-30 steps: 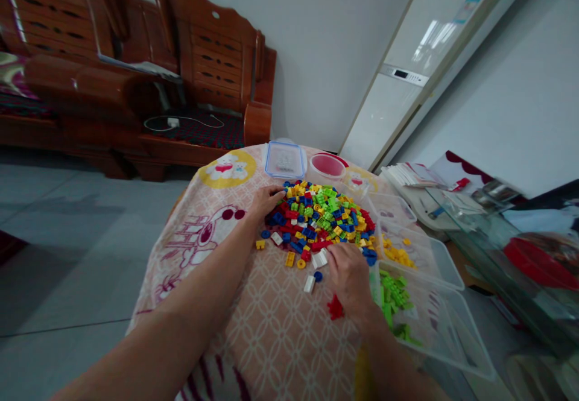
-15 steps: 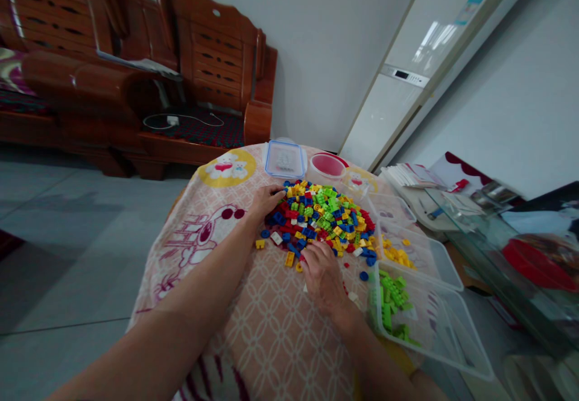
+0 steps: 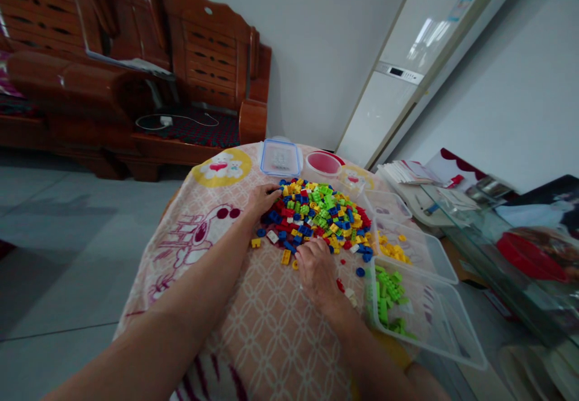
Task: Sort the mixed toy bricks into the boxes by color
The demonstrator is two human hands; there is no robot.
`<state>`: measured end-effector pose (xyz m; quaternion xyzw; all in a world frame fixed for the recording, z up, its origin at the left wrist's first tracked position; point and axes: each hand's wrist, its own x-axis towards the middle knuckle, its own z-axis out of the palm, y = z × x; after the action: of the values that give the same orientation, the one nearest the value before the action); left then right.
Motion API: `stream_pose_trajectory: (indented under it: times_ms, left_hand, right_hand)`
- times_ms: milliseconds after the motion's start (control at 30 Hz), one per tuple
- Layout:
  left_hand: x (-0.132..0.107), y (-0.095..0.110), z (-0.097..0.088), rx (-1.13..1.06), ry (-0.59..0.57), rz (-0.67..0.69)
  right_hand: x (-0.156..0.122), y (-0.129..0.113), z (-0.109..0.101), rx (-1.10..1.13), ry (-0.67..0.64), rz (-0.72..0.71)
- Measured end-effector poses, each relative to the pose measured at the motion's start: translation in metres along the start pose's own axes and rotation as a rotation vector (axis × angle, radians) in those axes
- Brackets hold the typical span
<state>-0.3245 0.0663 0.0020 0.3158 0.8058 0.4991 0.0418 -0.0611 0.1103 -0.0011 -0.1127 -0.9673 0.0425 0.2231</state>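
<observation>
The heap of bricks (image 3: 321, 214) sits mostly unsorted mid-tabletop (image 3: 271, 322), with few in the green bin (image 3: 429, 334) and yellow bin (image 3: 429, 256) at three o'clock; the left hand (image 3: 262, 199) rests with loose, empty fingers at nine, and the right hand (image 3: 316, 268) curls at six, its hold impossible to tell.

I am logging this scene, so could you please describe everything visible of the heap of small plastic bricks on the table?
The heap of small glossy plastic bricks is a low mound of red, blue, yellow, green and a few white pieces on the pink patterned tablecloth. Strays lie along its near edge. The left hand rests on its left edge; the right hand lies palm down at its near edge. Clear plastic tubs stand to its right.
</observation>
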Motion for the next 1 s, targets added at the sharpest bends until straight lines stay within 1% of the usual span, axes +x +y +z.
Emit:
stream_pose_trajectory:
  times_ms: [100,200,300,400,467,533,600,733,867,933,1000]
  left_hand:
    - [0.000,0.000,0.001,-0.008,0.005,0.005]
    - [0.000,-0.001,0.001,-0.002,0.007,-0.007]
    - [0.000,-0.001,0.001,-0.001,0.007,-0.017]
    - [0.001,-0.001,0.001,-0.011,-0.002,-0.005]
    - [0.001,0.000,0.001,-0.011,-0.001,0.001]
    - [0.001,0.001,0.001,-0.005,0.002,-0.002]
    - [0.001,0.002,0.001,0.007,-0.003,-0.007]
    - [0.001,0.004,0.000,0.028,-0.017,-0.006]
    - [0.001,0.002,0.001,0.035,-0.021,-0.002]
    - [0.002,0.002,0.001,0.044,-0.022,-0.003]
    - [0.001,0.001,0.001,0.051,-0.020,-0.004]
  right_hand:
    - [0.001,0.000,-0.005,0.052,0.022,0.024]
    - [0.001,0.001,-0.016,0.113,0.064,0.034]
    - [0.002,0.003,-0.028,0.154,0.128,0.045]
    - [0.006,0.013,-0.041,0.160,0.204,0.039]
    - [0.009,0.024,-0.050,0.132,0.256,0.063]
    - [0.009,0.039,-0.060,0.080,0.301,0.116]
    - [0.007,0.056,-0.070,0.000,0.313,0.184]
    - [-0.006,0.091,-0.090,-0.226,0.233,0.290]
    - [-0.021,0.122,-0.103,-0.396,0.174,0.362]
    - [-0.026,0.131,-0.105,-0.456,0.165,0.407]
    - [-0.027,0.132,-0.105,-0.461,0.169,0.419]
